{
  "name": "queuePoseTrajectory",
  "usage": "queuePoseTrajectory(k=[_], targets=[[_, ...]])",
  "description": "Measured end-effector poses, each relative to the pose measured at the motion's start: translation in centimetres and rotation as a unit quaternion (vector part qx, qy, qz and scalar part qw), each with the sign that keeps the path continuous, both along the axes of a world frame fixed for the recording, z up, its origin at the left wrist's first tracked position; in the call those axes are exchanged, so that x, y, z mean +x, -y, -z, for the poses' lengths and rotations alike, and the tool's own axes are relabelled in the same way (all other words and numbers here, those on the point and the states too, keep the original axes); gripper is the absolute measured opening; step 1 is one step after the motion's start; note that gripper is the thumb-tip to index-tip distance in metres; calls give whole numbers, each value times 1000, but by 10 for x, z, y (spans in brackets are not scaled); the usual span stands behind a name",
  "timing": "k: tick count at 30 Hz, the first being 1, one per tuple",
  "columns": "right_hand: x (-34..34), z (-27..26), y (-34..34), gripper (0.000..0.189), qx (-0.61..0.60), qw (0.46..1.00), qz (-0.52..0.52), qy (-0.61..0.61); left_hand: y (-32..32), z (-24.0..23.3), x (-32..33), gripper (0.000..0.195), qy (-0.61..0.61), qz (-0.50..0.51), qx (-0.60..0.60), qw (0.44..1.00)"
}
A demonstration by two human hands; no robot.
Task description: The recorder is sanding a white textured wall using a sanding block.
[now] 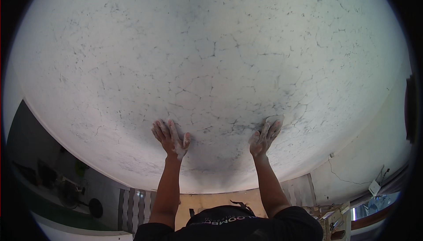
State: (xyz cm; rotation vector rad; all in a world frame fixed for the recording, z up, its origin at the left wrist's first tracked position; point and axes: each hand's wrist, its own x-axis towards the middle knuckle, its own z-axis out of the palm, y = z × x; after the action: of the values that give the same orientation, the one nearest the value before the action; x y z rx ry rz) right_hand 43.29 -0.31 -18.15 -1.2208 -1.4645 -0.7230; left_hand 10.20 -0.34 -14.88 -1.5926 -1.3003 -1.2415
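Note:
A large whitewashed wall [205, 76] fills most of the view, with dark cracks and pitted patches across its surface. My left hand [170, 138] lies on its lower part, fingers spread and coated in white dust. No object shows in that hand. To the right, my right hand [265, 138], also dusty, presses a thin pale sheet [279, 118] to the wall beneath its fingers. Only the sheet's edge shows past the fingertips; its material is hard to tell. A dark grey, cracked patch [234, 127] lies between the two hands.
At the lower left, a dark room holds a pedestal fan [67, 193]. Striped floor tiles [134, 204] and a tan surface [214, 201] lie below the wall. On the right, a cable runs to a white electrical box [374, 187]. Wooden items [338, 223] stand at the lower right.

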Motion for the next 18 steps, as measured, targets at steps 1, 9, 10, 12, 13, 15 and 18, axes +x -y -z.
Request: queuePoseTrajectory(k=[1, 9, 10, 12, 13, 15, 18], targets=[[-1, 1, -1, 57, 2, 1000, -1, -1, 0, 1, -1, 77, 4, 5, 6, 1000], [-1, -2, -1, 57, 15, 1000, 0, -10, 1, -2, 0, 87, -4, 5, -8, 1000], [1, 1, -1, 57, 15, 1000, 2, -11, 2, -4, 1, 89, -10, 4, -8, 1000], [5, 8, -1, 57, -6, 1000, -4, 0, 3, -4, 1, 91, -13, 3, -12, 1000], [5, 13, 0, 57, -6, 1000, -2, -1, 2, -4, 1, 92, -14, 1, -15, 1000], [5, 23, 4, 56, -14, 1000, 0, 9, 1, -4, 0, 92, -16, 1, -11, 1000], [5, 31, 10, 57, -36, 999, 1, 8, 1, -2, -1, 92, -10, -3, -8, 1000]])
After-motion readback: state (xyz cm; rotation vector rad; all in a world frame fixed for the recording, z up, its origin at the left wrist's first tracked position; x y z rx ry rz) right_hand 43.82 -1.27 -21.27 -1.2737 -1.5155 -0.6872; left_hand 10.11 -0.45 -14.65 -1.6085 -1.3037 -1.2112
